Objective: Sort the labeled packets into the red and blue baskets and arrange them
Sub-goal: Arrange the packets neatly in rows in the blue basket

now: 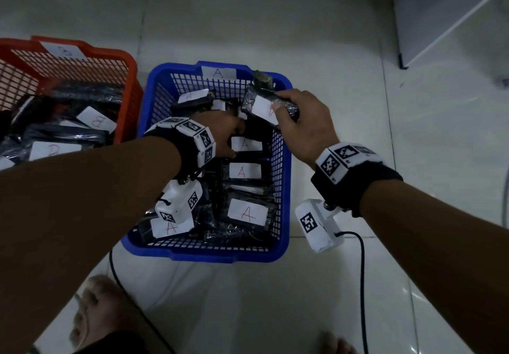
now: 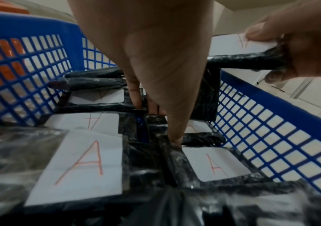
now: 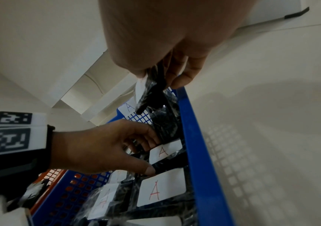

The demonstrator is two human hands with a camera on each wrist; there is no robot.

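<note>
The blue basket (image 1: 206,254), tagged A on its far wall, holds several black wrapped packets with white A labels (image 1: 248,213). My left hand (image 1: 234,141) reaches down into its middle. There the fingers (image 2: 136,99) and thumb grip one packet (image 3: 163,151) lying among the others. Over the basket's far right corner my right hand (image 1: 286,108) pinches another A packet (image 1: 260,104), which is lifted and tilted. The red basket (image 1: 129,78) at the left holds black packets with B labels (image 1: 96,120).
Both baskets sit side by side on a pale tiled floor. A black cable (image 1: 362,284) trails from my right wrist, and another runs by my bare foot (image 1: 96,307) at the bottom left. A white furniture panel (image 1: 440,17) stands at the far right.
</note>
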